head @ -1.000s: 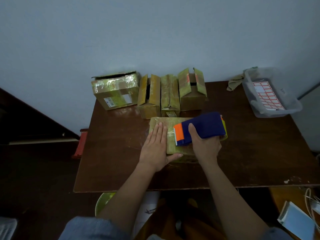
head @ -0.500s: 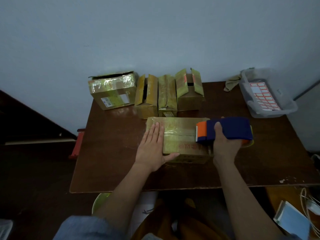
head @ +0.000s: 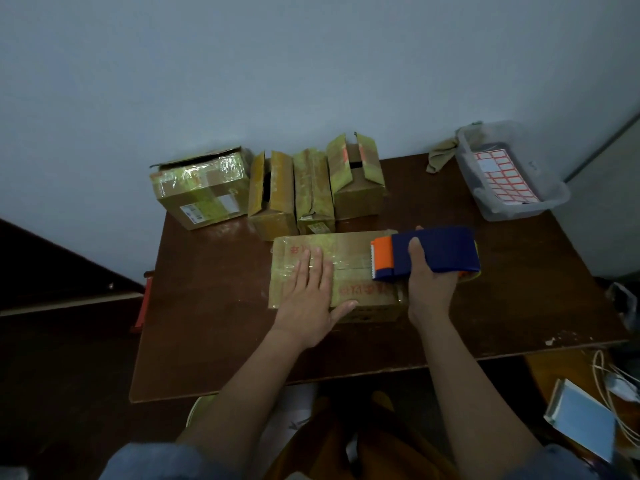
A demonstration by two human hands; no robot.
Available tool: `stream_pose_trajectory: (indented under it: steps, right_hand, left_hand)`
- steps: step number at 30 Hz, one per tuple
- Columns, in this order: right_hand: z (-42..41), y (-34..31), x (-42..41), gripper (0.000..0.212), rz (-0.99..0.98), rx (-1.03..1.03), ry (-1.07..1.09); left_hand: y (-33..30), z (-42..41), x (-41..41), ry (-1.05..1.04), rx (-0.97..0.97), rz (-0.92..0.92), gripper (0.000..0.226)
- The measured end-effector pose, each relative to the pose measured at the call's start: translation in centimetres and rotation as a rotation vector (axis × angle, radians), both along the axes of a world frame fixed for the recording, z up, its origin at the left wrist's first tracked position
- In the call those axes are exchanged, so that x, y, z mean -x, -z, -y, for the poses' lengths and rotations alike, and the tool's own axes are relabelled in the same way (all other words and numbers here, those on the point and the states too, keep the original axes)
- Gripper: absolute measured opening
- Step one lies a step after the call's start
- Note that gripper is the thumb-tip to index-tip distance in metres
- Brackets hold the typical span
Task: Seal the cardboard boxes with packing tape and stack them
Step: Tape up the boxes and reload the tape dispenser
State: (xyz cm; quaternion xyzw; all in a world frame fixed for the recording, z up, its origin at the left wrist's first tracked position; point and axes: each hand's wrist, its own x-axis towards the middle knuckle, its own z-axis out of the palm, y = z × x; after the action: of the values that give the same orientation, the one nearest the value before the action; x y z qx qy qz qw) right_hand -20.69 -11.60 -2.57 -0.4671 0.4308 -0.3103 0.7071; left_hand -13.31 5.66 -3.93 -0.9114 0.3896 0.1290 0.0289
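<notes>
A flat cardboard box (head: 349,254) lies in the middle of the brown table (head: 214,327), with a strip of clear tape along its top seam. My left hand (head: 310,296) presses flat on the box's left half, fingers straight. My right hand (head: 427,285) grips a blue and orange tape dispenser (head: 433,252) at the box's right end, its orange blade end resting on the top. Behind stand several more boxes: a large taped one (head: 202,188) at the left, two narrow ones (head: 272,195) (head: 313,192) and one with raised flaps (head: 356,178).
A clear plastic bin (head: 550,199) holding a sheet of red-bordered labels (head: 502,178) sits at the table's back right, with a crumpled cloth (head: 440,155) beside it. The wall runs right behind the boxes. Cables and a blue-grey pad (head: 581,420) lie off the table's right front corner.
My right hand has drawn the dispenser from the box's left-middle across to its right end, laying tape along the seam. My left hand has stayed pressed on the box.
</notes>
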Motion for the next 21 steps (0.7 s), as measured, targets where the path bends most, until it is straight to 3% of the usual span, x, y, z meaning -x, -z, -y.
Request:
stream_pose_trajectory:
  steps: [6,15,18,21]
  right_hand:
    - [0.2,0.3,0.2,0.034,0.042,-0.035,0.014]
    - [0.3,0.3,0.4,0.037,0.037,-0.080,0.014]
    - [0.3,0.2,0.4,0.043,0.026,-0.095,0.012]
    - [0.3,0.5,0.5,0.041,0.015,-0.082,0.001]
  left_hand:
    - [-0.4,0.5,0.0,0.138,0.024,-0.010,0.077]
    - [-0.8,1.6,-0.3,0.141,0.025,-0.067,0.091]
    - [-1.0,2.8,0.3,0.138,-0.028,-0.101,0.110]
    - [-0.8,3.8,0.7,0.166,-0.014,-0.032,0.112]
